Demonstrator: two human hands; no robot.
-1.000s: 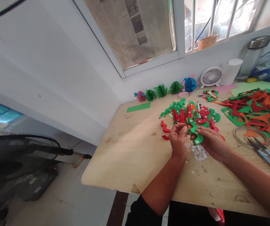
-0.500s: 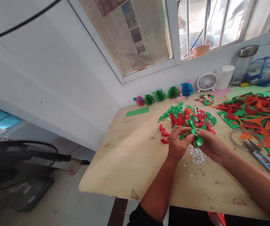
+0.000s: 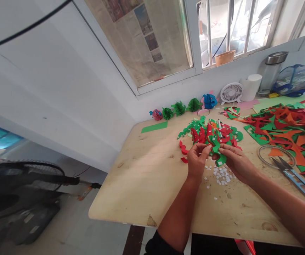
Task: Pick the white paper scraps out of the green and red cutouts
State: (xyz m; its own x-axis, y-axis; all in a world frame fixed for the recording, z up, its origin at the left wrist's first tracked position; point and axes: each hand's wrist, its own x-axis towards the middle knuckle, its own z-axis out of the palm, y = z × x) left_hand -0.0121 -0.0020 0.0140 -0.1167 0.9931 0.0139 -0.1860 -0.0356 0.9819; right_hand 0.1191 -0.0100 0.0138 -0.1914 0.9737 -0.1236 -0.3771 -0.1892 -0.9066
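Near the middle of the wooden table (image 3: pixel 152 177), in the head view, we see both hands meeting over a green paper cut-out (image 3: pixel 219 153). The left hand (image 3: pixel 197 160) has its fingers curled in, the tips pinched close at the piece's left edge, though we cannot tell whether they grip it or only touch it. The right hand (image 3: pixel 235 161) pinches the cut-out from the right, thumb and forefinger closed on it. The piece's long axis runs roughly from the far edge toward the near edge, its lower end with a white square pointing toward the near edge. Just beyond the hands lies a pile of red and green cut-outs (image 3: pixel 213 132). Small white paper bits (image 3: pixel 222 175) are scattered just nearer than the hands. Toward the right edge lie scissors (image 3: pixel 295 175), beside a clear ring (image 3: pixel 276 156), and further scraps (image 3: pixel 287 124).
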